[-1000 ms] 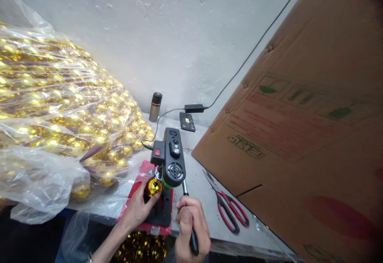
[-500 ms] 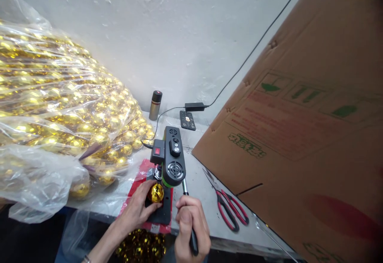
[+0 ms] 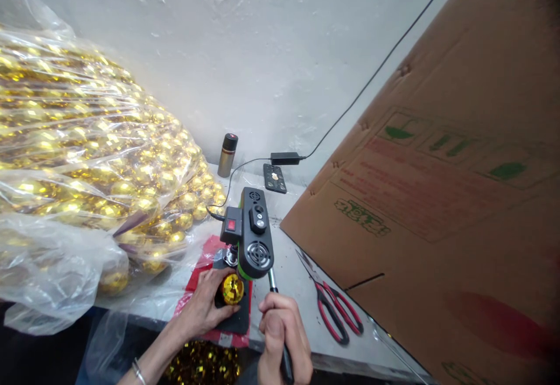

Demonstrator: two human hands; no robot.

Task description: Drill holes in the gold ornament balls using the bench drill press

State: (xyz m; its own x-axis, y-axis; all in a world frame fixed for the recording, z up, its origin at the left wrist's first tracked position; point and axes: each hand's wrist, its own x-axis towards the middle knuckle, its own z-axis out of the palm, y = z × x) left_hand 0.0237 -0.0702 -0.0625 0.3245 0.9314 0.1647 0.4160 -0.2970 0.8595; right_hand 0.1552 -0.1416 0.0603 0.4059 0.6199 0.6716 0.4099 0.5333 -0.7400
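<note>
A small black bench press with round vents and a red switch stands on its dark base plate. A shiny gold faceted ball rests over that plate, just under the front of the press head. My left hand curls around it from the left, fingers behind and thumb in front. With my right hand I grip the black-handled lever, fingers wrapped round its grip. The underside of the press head and its contact with the ball are hidden.
A clear plastic bag full of gold balls fills the left side. Red-handled scissors lie at the right beside a large cardboard box. Behind the press are a phone, a power adapter and a capped bottle.
My right hand and the lever's grip have come slightly lower and nearer. The gold ball in my left hand has shifted a little to the right and toward me.
</note>
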